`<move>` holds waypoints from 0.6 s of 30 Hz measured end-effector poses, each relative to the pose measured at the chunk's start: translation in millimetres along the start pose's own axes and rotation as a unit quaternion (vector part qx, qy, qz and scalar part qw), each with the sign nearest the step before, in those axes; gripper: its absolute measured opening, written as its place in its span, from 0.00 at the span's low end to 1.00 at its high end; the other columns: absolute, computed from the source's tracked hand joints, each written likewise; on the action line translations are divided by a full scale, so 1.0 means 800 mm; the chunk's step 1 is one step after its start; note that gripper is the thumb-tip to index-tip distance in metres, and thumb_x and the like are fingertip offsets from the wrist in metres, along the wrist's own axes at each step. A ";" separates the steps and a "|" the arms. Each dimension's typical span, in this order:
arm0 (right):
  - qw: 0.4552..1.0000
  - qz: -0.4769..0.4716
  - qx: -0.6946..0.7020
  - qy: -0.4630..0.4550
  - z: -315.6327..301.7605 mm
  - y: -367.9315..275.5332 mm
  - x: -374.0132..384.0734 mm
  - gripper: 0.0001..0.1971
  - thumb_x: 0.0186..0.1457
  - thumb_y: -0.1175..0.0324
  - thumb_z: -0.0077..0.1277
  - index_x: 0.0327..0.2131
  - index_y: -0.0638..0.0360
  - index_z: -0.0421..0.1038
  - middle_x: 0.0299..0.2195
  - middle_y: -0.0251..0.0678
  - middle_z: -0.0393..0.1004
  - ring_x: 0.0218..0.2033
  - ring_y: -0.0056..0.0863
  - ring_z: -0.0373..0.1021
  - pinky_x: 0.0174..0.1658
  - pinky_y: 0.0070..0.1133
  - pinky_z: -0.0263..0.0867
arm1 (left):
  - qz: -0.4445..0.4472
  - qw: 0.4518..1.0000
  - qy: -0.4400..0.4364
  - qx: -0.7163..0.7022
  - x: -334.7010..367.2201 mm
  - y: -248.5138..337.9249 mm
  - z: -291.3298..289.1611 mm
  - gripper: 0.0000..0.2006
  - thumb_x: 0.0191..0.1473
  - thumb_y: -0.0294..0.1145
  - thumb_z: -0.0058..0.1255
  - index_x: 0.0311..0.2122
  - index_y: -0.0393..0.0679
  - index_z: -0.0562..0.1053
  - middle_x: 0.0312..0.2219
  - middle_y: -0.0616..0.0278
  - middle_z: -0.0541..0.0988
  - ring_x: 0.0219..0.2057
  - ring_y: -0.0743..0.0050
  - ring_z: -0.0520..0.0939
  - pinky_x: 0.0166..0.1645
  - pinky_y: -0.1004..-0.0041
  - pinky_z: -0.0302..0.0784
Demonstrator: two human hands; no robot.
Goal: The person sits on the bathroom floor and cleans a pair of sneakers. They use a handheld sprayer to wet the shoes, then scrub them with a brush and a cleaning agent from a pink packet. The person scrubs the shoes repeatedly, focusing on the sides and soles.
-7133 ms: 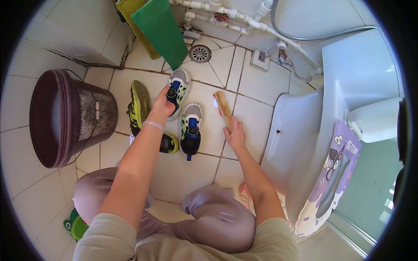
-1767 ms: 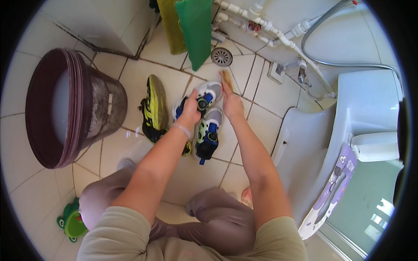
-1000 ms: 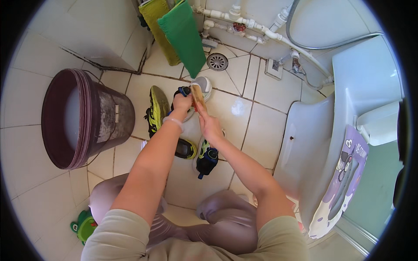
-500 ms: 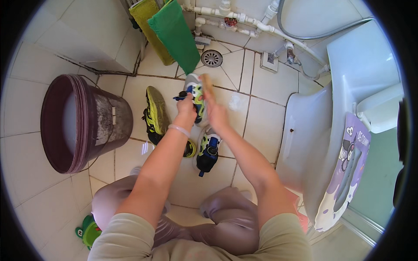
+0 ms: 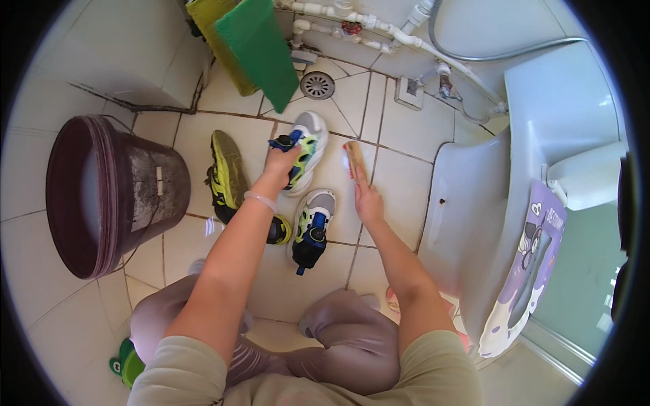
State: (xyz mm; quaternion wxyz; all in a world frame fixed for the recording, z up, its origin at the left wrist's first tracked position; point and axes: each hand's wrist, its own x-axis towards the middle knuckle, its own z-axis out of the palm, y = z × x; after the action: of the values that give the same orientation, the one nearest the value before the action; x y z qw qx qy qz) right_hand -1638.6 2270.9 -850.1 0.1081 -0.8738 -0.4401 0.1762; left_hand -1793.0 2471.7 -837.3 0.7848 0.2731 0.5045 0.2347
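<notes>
My left hand [image 5: 279, 164] is closed on a sneaker [image 5: 311, 147] in white, grey, blue and lime, with its grey toe pointing away from me. Its sole faces partly to the right. To the right of it, my right hand [image 5: 370, 201] grips a wooden scrub brush [image 5: 358, 162] with reddish and white bristles, held apart from the shoe over a pale foamy spot on the floor. The matching sneaker [image 5: 315, 227] stands on the tiles nearer me. A black and yellow sneaker [image 5: 227, 169] lies left of my left forearm, and another yellow-black shoe [image 5: 278, 230] is partly hidden behind that arm.
A dark bucket [image 5: 152, 186] with whitish liquid stands on the left. Ahead are a floor drain [image 5: 317, 85], green panels or cloths [image 5: 257, 57] and white pipes [image 5: 393, 32]. A white ceramic fixture [image 5: 467, 216] and a purple patterned seat cover [image 5: 511, 301] are on the right.
My right hand and the brush have moved from the sneaker's side to the right, away from it. The held sneaker has tilted and shows more of its white sole. The view has shifted slightly.
</notes>
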 end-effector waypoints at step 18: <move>0.694 -0.347 0.396 -0.491 -0.303 -0.532 0.002 0.24 0.54 0.63 0.46 0.54 0.59 0.58 0.27 0.33 0.67 0.17 0.18 0.60 0.20 0.15 0.57 | 0.128 0.944 0.169 0.254 0.080 -0.099 -0.015 0.23 0.40 0.42 0.57 0.41 0.38 0.71 0.35 0.47 0.76 0.33 0.53 0.78 0.39 0.63 0.73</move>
State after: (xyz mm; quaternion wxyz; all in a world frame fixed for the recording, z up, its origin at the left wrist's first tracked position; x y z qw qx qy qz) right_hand -1851.4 2514.6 -481.9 0.2663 -0.3243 -0.5922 0.6879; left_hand -1772.7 2456.5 -936.6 0.5555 0.4820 0.6334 0.2404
